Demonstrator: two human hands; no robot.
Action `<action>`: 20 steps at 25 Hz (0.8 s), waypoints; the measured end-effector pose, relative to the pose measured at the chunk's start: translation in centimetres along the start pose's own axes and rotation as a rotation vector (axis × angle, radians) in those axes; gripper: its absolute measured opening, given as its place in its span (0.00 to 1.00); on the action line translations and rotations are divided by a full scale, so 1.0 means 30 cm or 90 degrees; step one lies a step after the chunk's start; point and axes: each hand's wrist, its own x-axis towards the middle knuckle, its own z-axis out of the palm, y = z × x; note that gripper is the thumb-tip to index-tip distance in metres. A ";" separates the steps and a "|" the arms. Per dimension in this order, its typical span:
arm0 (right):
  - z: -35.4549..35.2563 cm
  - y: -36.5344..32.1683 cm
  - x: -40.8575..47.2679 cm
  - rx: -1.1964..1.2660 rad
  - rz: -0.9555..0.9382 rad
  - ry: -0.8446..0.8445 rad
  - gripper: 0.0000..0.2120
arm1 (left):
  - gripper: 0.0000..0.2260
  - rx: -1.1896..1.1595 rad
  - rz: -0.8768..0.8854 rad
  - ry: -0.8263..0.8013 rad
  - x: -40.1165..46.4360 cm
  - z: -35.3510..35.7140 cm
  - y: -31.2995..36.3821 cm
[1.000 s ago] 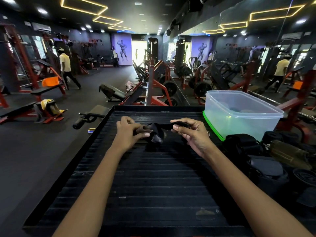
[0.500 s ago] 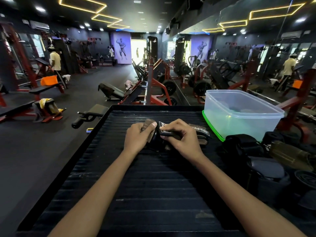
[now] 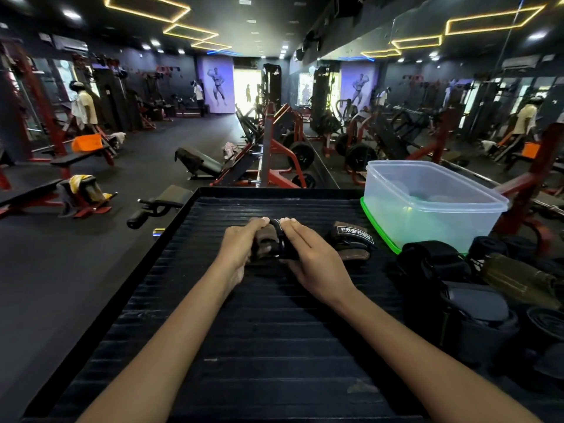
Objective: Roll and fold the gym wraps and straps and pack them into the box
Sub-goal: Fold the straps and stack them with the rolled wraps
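The strap (image 3: 276,244) sits bundled on the ribbed black platform (image 3: 274,331), pinched between my two hands. My left hand (image 3: 241,247) curls round its brown padded end; my right hand (image 3: 308,257) clamps the black part, fingertips (image 3: 288,221) over its far edge. A second strap (image 3: 351,242) lies just right, near the clear box (image 3: 427,206).

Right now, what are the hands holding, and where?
Both hands grip one folded brown-and-black gym strap: left hand on its left end, right hand on its right end.
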 end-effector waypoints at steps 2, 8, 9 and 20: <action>-0.017 0.003 0.012 0.117 0.089 0.023 0.28 | 0.11 -0.036 0.033 -0.025 0.006 -0.001 0.010; 0.001 0.050 0.017 0.750 0.569 0.062 0.17 | 0.29 0.087 0.120 -0.049 0.051 -0.072 -0.010; -0.002 0.059 0.017 0.849 0.592 0.044 0.18 | 0.29 0.065 0.076 -0.111 0.039 -0.065 -0.018; -0.082 0.168 0.005 0.061 0.415 0.046 0.17 | 0.17 0.107 0.065 -0.110 0.050 -0.050 -0.080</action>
